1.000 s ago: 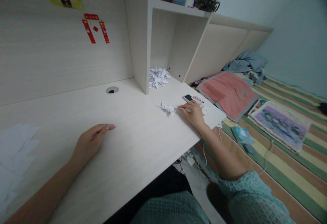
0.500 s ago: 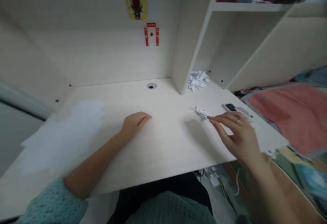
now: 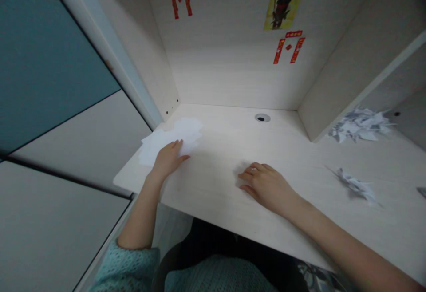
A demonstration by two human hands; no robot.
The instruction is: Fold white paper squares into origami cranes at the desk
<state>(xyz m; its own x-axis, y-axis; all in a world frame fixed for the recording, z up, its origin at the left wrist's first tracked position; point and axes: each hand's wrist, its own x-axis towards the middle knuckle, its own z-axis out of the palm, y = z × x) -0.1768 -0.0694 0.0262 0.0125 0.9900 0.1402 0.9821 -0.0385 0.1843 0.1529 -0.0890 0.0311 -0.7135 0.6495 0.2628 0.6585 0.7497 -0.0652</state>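
Note:
My left hand (image 3: 168, 159) lies over the near edge of some white paper sheets (image 3: 186, 130) at the left of the desk, fingers stretched out and thumb apart. Whether it grips any sheet does not show. Over the bare middle of the desk is my right hand (image 3: 264, 183), wearing a ring, its fingers loosely bent with thumb and fingers apart and nothing between them. Farther right, a spiky folded-paper piece (image 3: 356, 184) rests on the desktop by itself. Behind it a heap of similar folded-paper pieces (image 3: 362, 124) sits beside the upright partition.
The pale desk (image 3: 219, 150) has a round cable hole (image 3: 262, 118) near its back panel. An upright partition (image 3: 353, 70) rises on the right. A cabinet side (image 3: 76, 119) borders the left. Red stickers and a yellow poster (image 3: 286, 1) hang on the back panel.
The view has swung left. My right hand has let go of the spiky folded-paper piece and moved left to mid-desk. My left hand has moved left onto the paper sheets and spread its fingers.

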